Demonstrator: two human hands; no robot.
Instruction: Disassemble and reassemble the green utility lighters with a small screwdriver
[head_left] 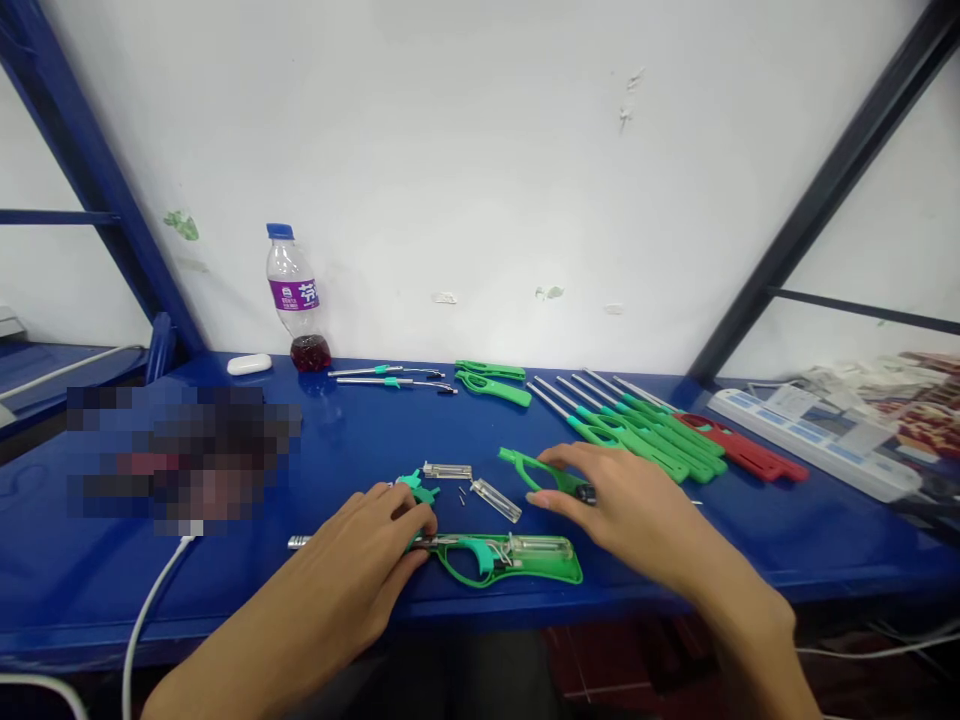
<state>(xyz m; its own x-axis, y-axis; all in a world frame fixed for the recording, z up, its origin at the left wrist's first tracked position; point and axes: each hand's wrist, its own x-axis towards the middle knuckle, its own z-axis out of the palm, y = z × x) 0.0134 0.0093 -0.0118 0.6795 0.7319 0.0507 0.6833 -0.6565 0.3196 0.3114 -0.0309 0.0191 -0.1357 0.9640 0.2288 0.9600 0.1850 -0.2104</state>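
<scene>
An opened green lighter half [551, 570] lies near the table's front edge, with a clear fuel tank [541, 547], a teal trigger [480, 553] and wires inside. My left hand [382, 540] is closed on its metal tube [298, 542] at the left. Above and to the right, my right hand [600, 490] pinches a green shell half [536, 472], with a small black piece at its palm side. Between the hands lie two loose clear tanks [448, 471] [495, 500] and tiny pins [462, 495]. Teal parts [420, 488] sit just beyond my left fingers.
Several finished-looking green lighters [637, 445] and a red one [739, 450] lie at right, beside a white power strip [817, 440]. Metal tubes [375, 381], green shells [495, 388], a bottle [300, 310] and a white case [249, 364] are along the wall. A white cable [154, 590] runs at left.
</scene>
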